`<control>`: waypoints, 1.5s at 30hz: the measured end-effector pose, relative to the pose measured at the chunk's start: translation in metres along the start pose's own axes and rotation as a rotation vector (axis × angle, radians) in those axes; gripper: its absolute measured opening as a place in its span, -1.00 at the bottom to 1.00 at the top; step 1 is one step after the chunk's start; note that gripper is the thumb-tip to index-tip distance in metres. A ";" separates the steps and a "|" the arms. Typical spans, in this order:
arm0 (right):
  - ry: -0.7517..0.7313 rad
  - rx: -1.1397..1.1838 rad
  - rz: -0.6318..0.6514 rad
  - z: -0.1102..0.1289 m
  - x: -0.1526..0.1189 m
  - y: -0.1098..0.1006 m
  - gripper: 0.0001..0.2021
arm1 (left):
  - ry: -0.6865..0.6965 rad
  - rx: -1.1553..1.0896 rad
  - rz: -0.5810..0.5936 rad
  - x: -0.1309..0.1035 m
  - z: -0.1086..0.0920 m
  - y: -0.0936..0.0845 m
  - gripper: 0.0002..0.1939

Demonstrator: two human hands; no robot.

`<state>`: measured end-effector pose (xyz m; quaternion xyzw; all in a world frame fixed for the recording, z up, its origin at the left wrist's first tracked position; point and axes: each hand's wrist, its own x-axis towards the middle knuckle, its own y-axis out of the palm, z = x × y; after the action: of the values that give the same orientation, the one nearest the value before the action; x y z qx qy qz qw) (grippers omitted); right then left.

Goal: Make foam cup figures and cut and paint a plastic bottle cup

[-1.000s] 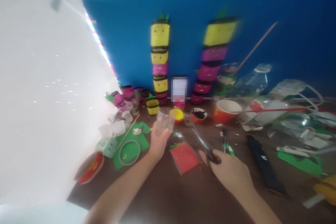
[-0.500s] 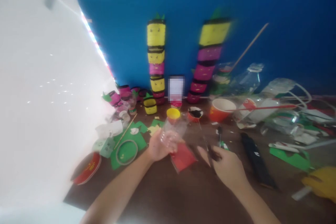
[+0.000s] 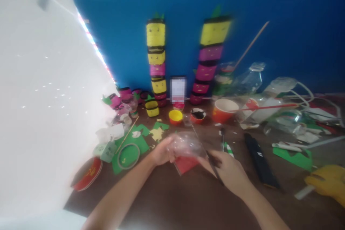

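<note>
My left hand (image 3: 165, 149) is closed round a crumpled-looking clear plastic bottle piece (image 3: 187, 144), held above the table in front of me. My right hand (image 3: 229, 169) grips a slim tool with a dark handle (image 3: 215, 169) and a thin shaft pointing up and away. Blur hides the tool's exact kind. Its shaft passes close by the plastic's right side; I cannot tell whether they touch. Below the plastic lies a red sheet (image 3: 185, 165). A small yellow-lined cup (image 3: 175, 116) and a cup with black contents (image 3: 198, 115) stand just beyond.
Two tall stacks of yellow and pink decorated containers (image 3: 156, 36) (image 3: 211, 54) stand against the blue wall. Green sheets (image 3: 144, 143) and a tape ring (image 3: 128, 156) lie left. Clear bottles (image 3: 249, 79), a red-and-white paper cup (image 3: 225, 111) and a black strip (image 3: 261, 161) occupy the right.
The plastic piece has been lowered and tipped sideways, towards my right hand. My hands are closer together, with the tool now beside the plastic. The whole view has shifted slightly.
</note>
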<state>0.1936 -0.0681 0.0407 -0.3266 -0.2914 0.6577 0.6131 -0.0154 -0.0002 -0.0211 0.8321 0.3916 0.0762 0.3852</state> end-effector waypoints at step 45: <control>0.074 -0.068 -0.056 -0.007 0.005 0.022 -0.54 | 0.555 -0.413 -0.388 0.003 -0.023 0.013 -0.73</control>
<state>0.1853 -0.0649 0.0186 -0.3631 -0.3000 0.6174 0.6301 -0.0154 0.0107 0.0035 0.5954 0.6071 0.3015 0.4312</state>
